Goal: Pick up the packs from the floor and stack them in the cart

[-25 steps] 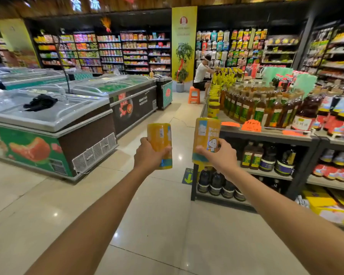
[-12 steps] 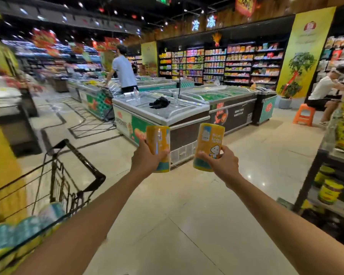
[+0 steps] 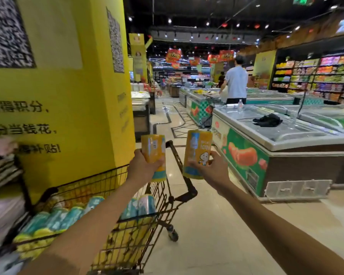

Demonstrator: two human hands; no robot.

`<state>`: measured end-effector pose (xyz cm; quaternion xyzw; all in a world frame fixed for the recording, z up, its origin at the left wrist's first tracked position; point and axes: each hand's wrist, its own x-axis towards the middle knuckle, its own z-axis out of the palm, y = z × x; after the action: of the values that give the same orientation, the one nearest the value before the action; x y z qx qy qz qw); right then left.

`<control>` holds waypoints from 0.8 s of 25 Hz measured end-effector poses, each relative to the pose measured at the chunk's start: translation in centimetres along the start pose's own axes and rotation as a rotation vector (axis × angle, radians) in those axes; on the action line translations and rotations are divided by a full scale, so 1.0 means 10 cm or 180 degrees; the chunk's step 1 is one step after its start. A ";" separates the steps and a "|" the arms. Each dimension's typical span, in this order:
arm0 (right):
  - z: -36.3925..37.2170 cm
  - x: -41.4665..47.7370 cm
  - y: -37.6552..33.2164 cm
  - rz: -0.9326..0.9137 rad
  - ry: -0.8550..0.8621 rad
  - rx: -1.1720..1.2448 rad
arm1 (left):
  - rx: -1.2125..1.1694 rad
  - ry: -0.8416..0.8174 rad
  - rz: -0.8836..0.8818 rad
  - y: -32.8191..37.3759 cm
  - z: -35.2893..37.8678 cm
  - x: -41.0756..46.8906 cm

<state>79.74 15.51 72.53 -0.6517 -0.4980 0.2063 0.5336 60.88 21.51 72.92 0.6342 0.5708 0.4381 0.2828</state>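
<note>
Head view. We look down a supermarket aisle with both bare arms stretched forward.

At 11 o'clock from the centre, our left hand (image 3: 145, 167) grasps an upright yellow cylindrical pack with a teal bottom band (image 3: 154, 149), fingers curled round its lower half. Just to its right, at 1 o'clock, our right hand (image 3: 209, 169) is wrapped round a second yellow cylindrical pack printed with a white cartoon figure (image 3: 197, 153), which tilts slightly. The two packs are near each other but apart.

Both are held in the air above the near end of a dark wire shopping cart (image 3: 139, 219), which sits at 7 o'clock. Its black handle bar (image 3: 187, 185) runs between and below our two hands. Inside the cart, rows of matching yellow and teal packs (image 3: 68, 217) lie on their sides, stacked in layers.

At 9 to 11 o'clock a broad yellow pillar with dark printed characters (image 3: 68, 96) stands just behind the cart. At 3 o'clock a long chest freezer with a glass lid and green fruit graphics (image 3: 286, 155) carries a crumpled black cloth (image 3: 267, 120). At 1 o'clock, well away, a person in a light blue shirt (image 3: 236, 82) stands with their back to us. The glossy beige tiled floor (image 3: 226, 235) fills 5 o'clock.
</note>
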 end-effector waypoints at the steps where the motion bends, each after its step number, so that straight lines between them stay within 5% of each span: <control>1: 0.18 0.13 -0.06 -0.0036 -0.0152 0.0023 | 0.0044 0.0152 -0.0071 -0.09 -0.12 0.09; 13: 2.36 0.40 -0.52 -0.0464 -0.1794 0.0426 | 0.0222 0.1409 -0.0917 -1.39 -1.71 0.39; 20: 3.79 0.17 -0.71 -0.0211 -0.2044 0.0292 | 0.0326 0.1555 -0.1178 -2.28 -2.70 0.65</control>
<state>47.10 35.11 66.34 -0.5121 -0.6520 0.4060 0.3845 26.09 28.36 67.15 0.4089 0.7491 0.4893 0.1799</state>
